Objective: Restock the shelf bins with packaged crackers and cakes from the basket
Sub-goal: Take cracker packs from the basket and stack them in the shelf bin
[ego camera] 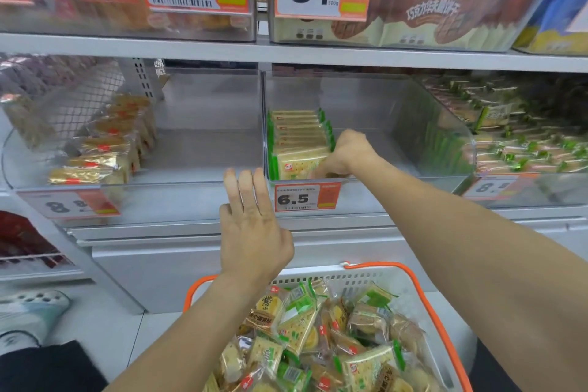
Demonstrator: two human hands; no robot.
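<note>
A white basket (410,283) with orange handles sits low in front of me, full of green cracker packs (297,321) and gold cake packs. In the middle clear bin (413,124) stands a row of green-edged cracker packs (299,140). My right hand (346,153) reaches inside that bin and grips the front cracker pack of the row. My left hand (251,223) is raised with straight fingers, its fingertips touching the front rim where the middle bin meets the left bin (197,149). The left bin holds a row of gold cake packs (105,149).
A 6.5 price tag (305,197) hangs on the middle bin's front. The right bin (521,143) is packed with green-tied packs. Upper shelf bins carry large price signs. A shoe (31,312) and dark trouser leg show at the lower left on the floor.
</note>
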